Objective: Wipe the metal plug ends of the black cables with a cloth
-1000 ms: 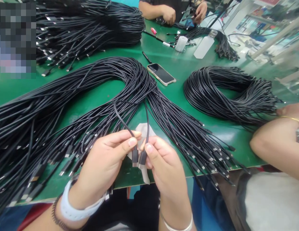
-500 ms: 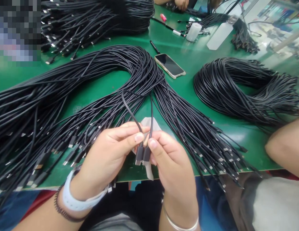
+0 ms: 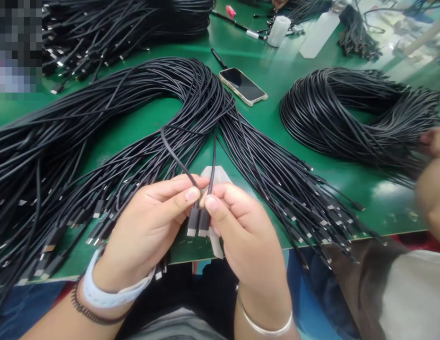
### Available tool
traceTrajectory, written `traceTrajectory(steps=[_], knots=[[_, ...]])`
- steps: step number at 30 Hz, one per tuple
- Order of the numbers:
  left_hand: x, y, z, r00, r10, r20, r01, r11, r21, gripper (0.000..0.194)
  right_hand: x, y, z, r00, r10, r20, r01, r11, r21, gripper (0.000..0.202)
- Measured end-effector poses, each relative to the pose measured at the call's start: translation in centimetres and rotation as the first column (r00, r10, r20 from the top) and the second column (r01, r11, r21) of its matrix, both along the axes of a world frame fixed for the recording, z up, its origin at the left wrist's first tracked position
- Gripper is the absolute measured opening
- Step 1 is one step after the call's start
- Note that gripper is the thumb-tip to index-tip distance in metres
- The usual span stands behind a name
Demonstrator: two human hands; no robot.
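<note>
Two black USB cable ends, with silver metal tips pointing down toward me, lie side by side between my hands. My left hand pinches the left cable just above its plug housing. The right cable is pinched the same way by my right hand. Both leads run up to a large bundle of black cables arched over the table. Under my fingers lies a whitish translucent sheet or bag, mostly hidden. Many loose plugs fan out on both sides of my hands.
A coiled cable bundle sits at the right, with a co-worker's hand at its edge. Another cable pile lies at the back left. A phone, a pen, a white roll and a clear bottle are farther back.
The whole view has shifted slightly, so things appear a little higher and left. My hands keep their pinch on the two cables. A co-worker's hand has come into view at the right coil.
</note>
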State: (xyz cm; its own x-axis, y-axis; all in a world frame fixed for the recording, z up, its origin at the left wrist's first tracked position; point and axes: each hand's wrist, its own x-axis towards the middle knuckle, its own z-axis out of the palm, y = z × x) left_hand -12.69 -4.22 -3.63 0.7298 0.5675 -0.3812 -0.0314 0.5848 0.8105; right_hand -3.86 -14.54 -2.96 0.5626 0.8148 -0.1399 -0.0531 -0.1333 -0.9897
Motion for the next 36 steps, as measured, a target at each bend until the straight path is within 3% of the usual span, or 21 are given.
traceTrajectory(steps=[6,16,19,21,23,25,26,27,29,31,36], knots=[[0.1,0.0,0.2,0.999,0.034,-0.006,-0.034,0.996,-0.078,0.013,-0.1,0.0,0.0,0.999,0.003,-0.045,-0.002,1.0,0.009,0.02],[0.3,0.0,0.1,0.992,0.095,-0.078,-0.095,0.995,0.006,0.011,-0.1,0.2,0.2,0.995,-0.004,-0.1,0.008,0.999,0.041,0.019],[0.3,0.1,0.1,0.994,0.099,-0.035,-0.1,0.995,-0.009,0.005,0.2,-0.1,-0.1,0.992,-0.006,-0.123,0.013,0.998,0.055,0.019],[0.2,0.1,0.1,0.994,0.109,0.033,-0.107,0.993,-0.049,0.002,0.5,-0.6,-0.7,0.996,-0.085,-0.019,0.086,0.996,0.005,0.018],[0.1,0.1,0.3,0.987,0.139,0.082,-0.13,0.986,-0.103,0.006,0.7,-1.2,-1.3,0.914,-0.309,0.263,0.332,0.942,-0.046,0.007],[-0.1,-0.2,0.8,0.977,0.196,0.083,-0.181,0.97,-0.163,0.01,0.4,-1.6,-1.6,0.665,-0.512,0.543,0.576,0.815,0.064,0.012],[-0.1,-0.5,1.2,0.971,0.231,0.067,-0.214,0.957,-0.197,0.013,0.0,-1.8,-1.7,0.569,-0.561,0.601,0.601,0.783,0.162,0.02],[-0.2,-0.8,1.5,0.963,0.266,0.047,-0.249,0.94,-0.233,0.017,-0.4,-1.8,-1.5,0.544,-0.579,0.607,0.562,0.789,0.25,0.025],[-0.2,-1.5,2.3,0.949,0.314,-0.007,-0.3,0.9,-0.316,0.026,-1.6,-1.7,-1.1,0.638,-0.546,0.542,0.399,0.837,0.374,0.03],[-0.3,-2.3,3.0,0.941,0.332,-0.069,-0.333,0.864,-0.379,0.032,-2.7,-1.2,-0.4,0.724,-0.503,0.472,0.301,0.846,0.44,0.031],[-0.5,-3.4,3.5,0.916,0.366,-0.163,-0.398,0.794,-0.46,0.032,-4.0,0.1,0.9,0.759,-0.507,0.408,0.296,0.828,0.477,0.014]])
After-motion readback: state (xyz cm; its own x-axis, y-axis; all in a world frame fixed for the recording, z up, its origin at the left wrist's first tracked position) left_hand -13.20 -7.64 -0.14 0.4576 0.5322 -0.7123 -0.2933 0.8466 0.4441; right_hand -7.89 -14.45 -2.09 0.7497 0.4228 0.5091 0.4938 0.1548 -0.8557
